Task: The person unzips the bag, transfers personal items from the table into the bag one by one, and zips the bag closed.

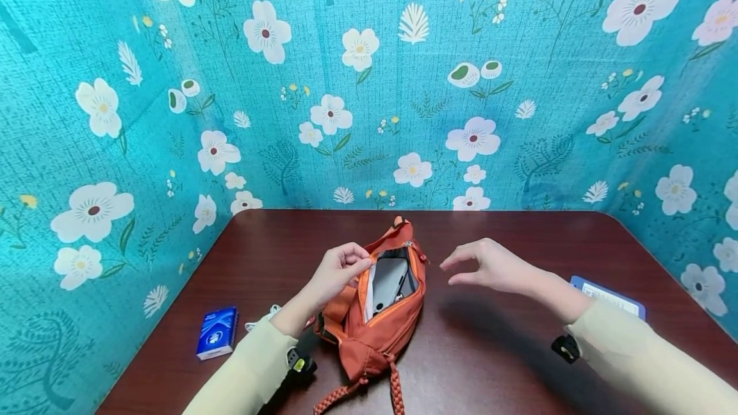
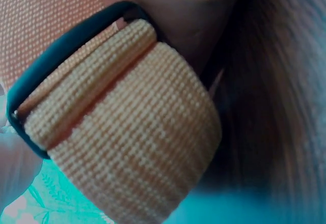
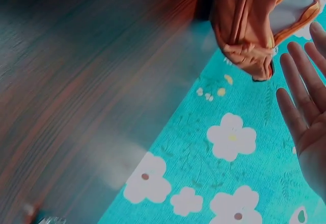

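An orange waist bag [image 1: 386, 338] lies on the table with its zipped mouth spread wide. Inside it sits a grey phone [image 1: 391, 280], partly covered by the bag's walls. My left hand [image 1: 340, 269] pinches the left edge of the bag's opening between thumb and fingers. Up close in the left wrist view, the woven strap [image 2: 137, 127] runs through a dark buckle [image 2: 66, 56]. To the right of the bag, my right hand [image 1: 490, 266] hovers apart from it with fingers loosely bent, holding nothing. The right wrist view shows those fingers [image 3: 300, 84] extended near the bag's end.
On the left of the brown table [image 1: 277, 235] stands a blue pack [image 1: 217, 333]. A white cable [image 1: 252, 324] lies between it and the bag, partly behind my left forearm. A blue-edged card [image 1: 611, 296] lies at the right, behind my right sleeve. Flowered cloth [image 1: 369, 82] hangs behind.
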{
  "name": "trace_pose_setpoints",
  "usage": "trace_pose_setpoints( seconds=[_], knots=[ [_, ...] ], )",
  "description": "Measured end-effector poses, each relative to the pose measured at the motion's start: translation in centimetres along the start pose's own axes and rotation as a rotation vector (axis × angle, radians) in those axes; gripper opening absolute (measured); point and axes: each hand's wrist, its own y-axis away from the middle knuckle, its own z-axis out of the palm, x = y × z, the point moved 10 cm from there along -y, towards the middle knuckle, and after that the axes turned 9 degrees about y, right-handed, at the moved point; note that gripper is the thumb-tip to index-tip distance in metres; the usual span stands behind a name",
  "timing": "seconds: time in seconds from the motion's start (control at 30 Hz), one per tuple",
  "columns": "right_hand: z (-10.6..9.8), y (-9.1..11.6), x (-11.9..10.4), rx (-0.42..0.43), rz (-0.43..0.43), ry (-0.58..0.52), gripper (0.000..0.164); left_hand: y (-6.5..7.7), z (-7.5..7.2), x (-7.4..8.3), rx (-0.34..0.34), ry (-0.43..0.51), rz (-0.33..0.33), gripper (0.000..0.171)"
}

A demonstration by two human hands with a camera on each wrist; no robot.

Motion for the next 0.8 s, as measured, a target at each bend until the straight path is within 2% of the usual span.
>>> trace_pose_setpoints(
  seconds=[0.3,0.47,0.67,0.8],
  knots=[
    [-1.3,3.6,2.0,0.001,0.080,0.023,0.029,0.2,-0.3,-0.2,-0.008,0.002,0.010,0.013],
    [-2.7,5.9,3.6,0.032,0.151,0.035,0.036,0.3,-0.4,-0.2,-0.010,0.005,0.007,0.012],
    [-4.1,8.8,5.4,0.090,0.196,0.088,0.034,0.3,-0.5,-0.4,-0.010,0.009,-0.002,0.012],
    [-4.4,10.5,6.8,0.098,0.234,0.126,0.036,0.3,-0.7,-0.5,-0.007,0.006,-0.005,0.012]
  ],
)
